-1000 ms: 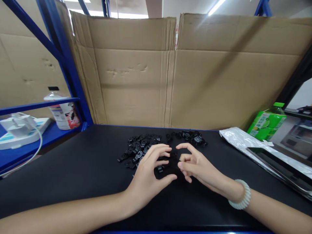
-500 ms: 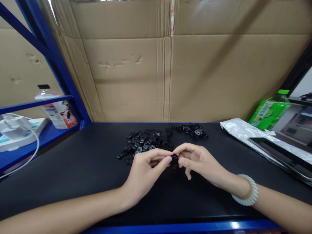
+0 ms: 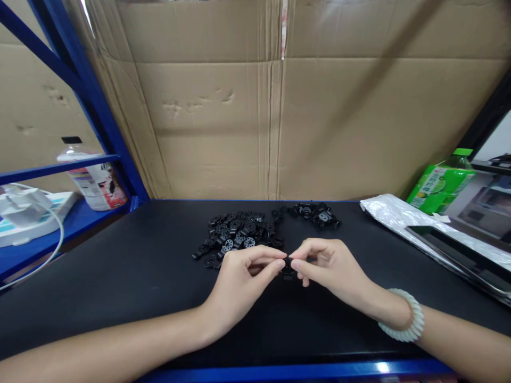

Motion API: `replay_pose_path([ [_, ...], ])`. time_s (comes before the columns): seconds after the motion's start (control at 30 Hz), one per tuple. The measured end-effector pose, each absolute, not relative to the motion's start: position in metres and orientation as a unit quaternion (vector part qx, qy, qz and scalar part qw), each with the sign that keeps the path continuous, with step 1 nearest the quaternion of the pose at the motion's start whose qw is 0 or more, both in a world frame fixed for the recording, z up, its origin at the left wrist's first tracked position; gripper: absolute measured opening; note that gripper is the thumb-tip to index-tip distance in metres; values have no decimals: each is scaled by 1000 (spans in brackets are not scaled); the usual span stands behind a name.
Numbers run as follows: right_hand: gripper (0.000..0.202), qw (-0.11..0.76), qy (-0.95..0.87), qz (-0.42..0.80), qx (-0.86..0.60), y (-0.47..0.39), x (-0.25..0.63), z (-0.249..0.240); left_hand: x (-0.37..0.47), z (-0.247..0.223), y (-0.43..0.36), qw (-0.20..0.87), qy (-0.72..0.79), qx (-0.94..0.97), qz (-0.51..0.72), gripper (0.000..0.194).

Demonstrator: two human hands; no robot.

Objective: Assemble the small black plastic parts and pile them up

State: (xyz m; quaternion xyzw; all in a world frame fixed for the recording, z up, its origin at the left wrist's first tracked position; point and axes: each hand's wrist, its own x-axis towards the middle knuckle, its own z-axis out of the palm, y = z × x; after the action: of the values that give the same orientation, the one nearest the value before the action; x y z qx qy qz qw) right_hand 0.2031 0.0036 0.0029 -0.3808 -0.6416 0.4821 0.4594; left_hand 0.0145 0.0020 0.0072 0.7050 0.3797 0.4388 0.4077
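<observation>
A small round black part [image 3: 288, 270] is pinched between both hands, above the black table [image 3: 167, 298]. My left hand [image 3: 245, 276] grips its left side with thumb and fingertips. On the right side, the thumb and index finger of my right hand [image 3: 329, 266] close on the same part. A large pile of black parts with perforated discs [image 3: 235, 234] lies just behind my left hand. Farther back and to the right sits a smaller group of black pieces [image 3: 315, 214].
At left, a blue shelf [image 3: 85, 215] holds a bottle [image 3: 96, 181] and a white power strip [image 3: 59, 205] with plugs. Silvery packaging [image 3: 393, 210], a black tray-like object [image 3: 459, 255] and a green-labelled bottle [image 3: 439, 183] are at right. Cardboard [image 3: 207, 133] stands behind.
My right thumb and index finger have closed in on the part, and both hands' fingertips are nearer each other. The part sits slightly lower and its orientation looks changed.
</observation>
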Motion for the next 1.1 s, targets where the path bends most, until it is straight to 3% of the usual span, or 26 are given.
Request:
replay_pose_path([
  [0.17, 21, 451, -641, 481, -393, 5, 205, 2, 11, 11, 6, 354, 370, 753, 414, 12],
  [0.4, 24, 409, -690, 459, -381, 18, 211, 2, 5, 14, 22, 159, 362, 833, 387, 11],
  [0.5, 28, 415, -727, 331, -436, 34, 232, 10, 1, 13, 37, 83, 365, 842, 389, 11],
  [0.63, 23, 382, -759, 61, -523, 65, 287, 27, -5, 10, 53, 10, 353, 850, 391, 15],
  [0.7, 20, 320, -763, -27, -561, 76, 314, 32, -5, 7, 51, 8, 347, 849, 399, 18],
  [0.83, 19, 193, -803, -15, -564, 88, 336, 31, 1, 1, 27, 69, 309, 860, 401, 23],
  [1.1, 12, 200, -808, -4, -555, 89, 327, 26, 11, -1, -12, 213, 271, 872, 348, 27],
])
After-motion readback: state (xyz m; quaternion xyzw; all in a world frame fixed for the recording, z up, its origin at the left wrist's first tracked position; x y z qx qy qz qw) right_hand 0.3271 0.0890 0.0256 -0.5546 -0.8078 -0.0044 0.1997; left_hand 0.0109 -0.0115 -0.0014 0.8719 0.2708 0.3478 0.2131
